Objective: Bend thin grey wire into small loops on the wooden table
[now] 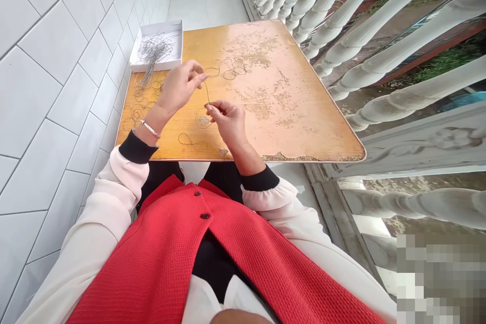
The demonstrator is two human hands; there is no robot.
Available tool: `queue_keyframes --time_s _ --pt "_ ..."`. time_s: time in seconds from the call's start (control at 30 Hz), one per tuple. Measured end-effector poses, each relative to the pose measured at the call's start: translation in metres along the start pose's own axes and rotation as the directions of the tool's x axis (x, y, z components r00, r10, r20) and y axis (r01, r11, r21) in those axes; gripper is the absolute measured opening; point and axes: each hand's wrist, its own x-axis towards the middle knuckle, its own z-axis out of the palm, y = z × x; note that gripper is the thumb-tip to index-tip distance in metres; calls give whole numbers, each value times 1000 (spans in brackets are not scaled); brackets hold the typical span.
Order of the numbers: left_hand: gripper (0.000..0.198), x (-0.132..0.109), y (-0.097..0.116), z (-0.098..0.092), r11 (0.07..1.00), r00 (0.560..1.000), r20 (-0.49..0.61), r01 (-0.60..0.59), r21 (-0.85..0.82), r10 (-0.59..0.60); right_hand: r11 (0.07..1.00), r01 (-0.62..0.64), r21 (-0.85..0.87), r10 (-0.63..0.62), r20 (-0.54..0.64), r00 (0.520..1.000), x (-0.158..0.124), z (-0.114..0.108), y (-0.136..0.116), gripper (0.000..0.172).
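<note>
The person's right hand (pixel 227 122) pinches a thin dark strand (pixel 207 94) between thumb and index fingertip, with the other fingers curled loosely below. From that pinch, the strand rises across a narrow gap toward the left hand (pixel 181 88), whose fingertips (pixel 199 74) sit close together just above it. The strand reaches them, but whether they grip it or it only passes behind them, I cannot tell. A small coil (pixel 203 120) of the same fine material lies on the table just beside the right fingertips, and a looser loop (pixel 186 138) lies nearer the table's front edge. Further loops (pixel 228 68) spread on the worn orange tabletop (pixel 304 126) beyond the left hand, and a tangle of dark loops (pixel 136 106) lies to the left, near the left wrist, which wears a silver bangle (pixel 150 128). At the table's far left corner stands a white cardboard box (pixel 155 65) holding a bundle of thin grey wires (pixel 154 50), its ends hanging over the front wall. A white tiled wall (pixel 56 86) runs along the left side of the table, and a white balustrade (pixel 379 35) runs along the right.
</note>
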Motion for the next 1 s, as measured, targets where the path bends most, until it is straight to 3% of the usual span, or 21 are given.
queue_keyframes --time_s 0.1,0.23,0.33,0.53,0.6,0.67,0.73,0.8,0.9,1.0 --pt "19 -17 -3 8 988 991 -112 51 -147 -68 990 -59 125 62 -27 998 0 -1 -3 21" --pt "19 -46 -17 25 945 967 62 253 -208 -246 973 -79 216 85 -21 996 -2 -3 -8 16" --pt "19 -58 -28 37 951 978 58 210 -226 -202 947 -129 293 123 37 992 -4 -5 -12 15" --pt "22 -58 -39 44 973 993 -20 110 -204 -116 888 -254 385 223 124 967 -2 -10 -15 12" --pt "28 -60 -43 44 993 998 -36 48 -111 -53 884 -252 393 218 128 967 -1 -10 -14 11" --pt "38 -62 -45 43 993 994 -59 -90 74 94 888 -237 395 205 122 971 0 -9 -13 13" --pt "49 -65 -47 40 917 962 -26 -252 308 273 888 -223 402 189 123 974 1 -9 -12 17" --pt "64 -67 -48 37 789 923 80 -364 495 376 887 -206 414 167 129 978 1 -9 -11 22" --pt "82 -66 -49 32 644 892 235 -444 623 387 883 -177 434 134 129 983 2 -10 -11 28" --pt "90 -63 -49 27 578 872 312 -485 657 377 880 -161 446 120 118 986 1 -9 -12 31"
